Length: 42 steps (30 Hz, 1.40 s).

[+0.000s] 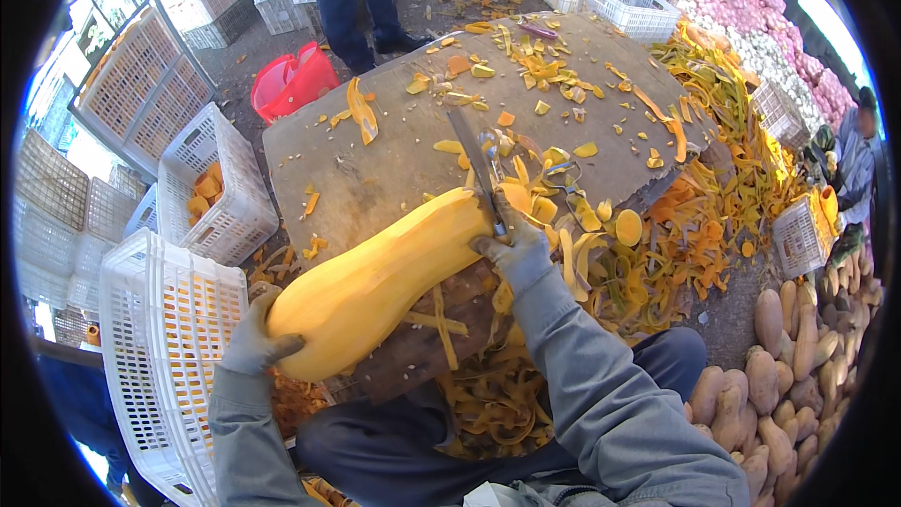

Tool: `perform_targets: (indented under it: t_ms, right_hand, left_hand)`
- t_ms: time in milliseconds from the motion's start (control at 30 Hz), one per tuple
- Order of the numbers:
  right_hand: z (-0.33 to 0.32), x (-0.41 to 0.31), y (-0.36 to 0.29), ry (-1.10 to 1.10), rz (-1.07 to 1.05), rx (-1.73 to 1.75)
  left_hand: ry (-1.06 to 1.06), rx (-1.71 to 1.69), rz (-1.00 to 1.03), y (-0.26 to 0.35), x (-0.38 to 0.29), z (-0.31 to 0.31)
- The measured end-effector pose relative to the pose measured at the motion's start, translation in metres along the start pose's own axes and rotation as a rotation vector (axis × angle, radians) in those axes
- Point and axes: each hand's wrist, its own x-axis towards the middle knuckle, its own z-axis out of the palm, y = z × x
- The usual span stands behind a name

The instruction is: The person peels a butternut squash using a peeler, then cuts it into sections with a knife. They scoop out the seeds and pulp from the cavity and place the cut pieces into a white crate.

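Observation:
A long peeled butternut squash (380, 274) lies slantwise in front of me, its surface smooth and yellow-orange. My left hand (255, 331), in a grey glove, grips the wide bulb end. At the narrow end my right hand (517, 243), gloved as well, is closed around the handle of a knife (470, 151). The blade points away from me and lies against the squash's neck end. Just beyond the hand a shiny metal tool (490, 144), perhaps a spoon, rests on the work board (338, 176). A peeler-like metal tool (563, 186) lies among the scraps.
Squash peels (704, 218) heap up right of the board. Unpeeled squashes (767, 380) are piled at the lower right. White plastic crates (176, 338) stand close on my left, one holding squash pieces (205, 190). Beyond are a red bucket-like container (295, 81) and a standing person's legs (355, 0).

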Motion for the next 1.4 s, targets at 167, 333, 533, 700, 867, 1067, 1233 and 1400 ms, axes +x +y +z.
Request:
perform_targets:
  t_ms: [167, 333, 533, 700, 867, 1067, 1233, 1400]
  right_hand:
    - [-0.012, -0.017, 0.002, -0.007, 0.051, -0.227]
    - [-0.023, -0.030, -0.009, 0.017, -0.070, -0.298]
    - [-0.045, -0.083, -0.044, -0.018, -0.391, -0.682]
    - [-0.035, -0.103, -0.062, -0.092, -0.344, -0.754]
    - [-0.037, -0.106, -0.059, -0.091, -0.308, -0.805]
    - [-0.029, -0.078, -0.068, -0.102, -0.198, -0.882]
    - [-0.028, -0.020, -0.075, 0.071, -0.072, -0.487]
    - [-0.048, -0.070, -0.069, -0.036, -0.206, -0.539]
  left_hand:
    - [0.033, 1.084, 0.226, 0.080, 0.031, 0.097]
    - [-0.117, 1.114, 0.063, 0.119, 0.058, 0.145]
    - [-0.187, 0.978, -0.043, 0.134, 0.077, 0.132]
    - [-0.232, 0.939, -0.077, 0.137, 0.083, 0.128]
    - [-0.211, 0.973, -0.049, 0.129, 0.084, 0.128]
    - [-0.201, 0.980, -0.029, 0.123, 0.081, 0.132]
    - [-0.142, 1.030, 0.032, 0.126, 0.071, 0.139]
    - [-0.153, 1.049, 0.004, 0.123, 0.068, 0.144]
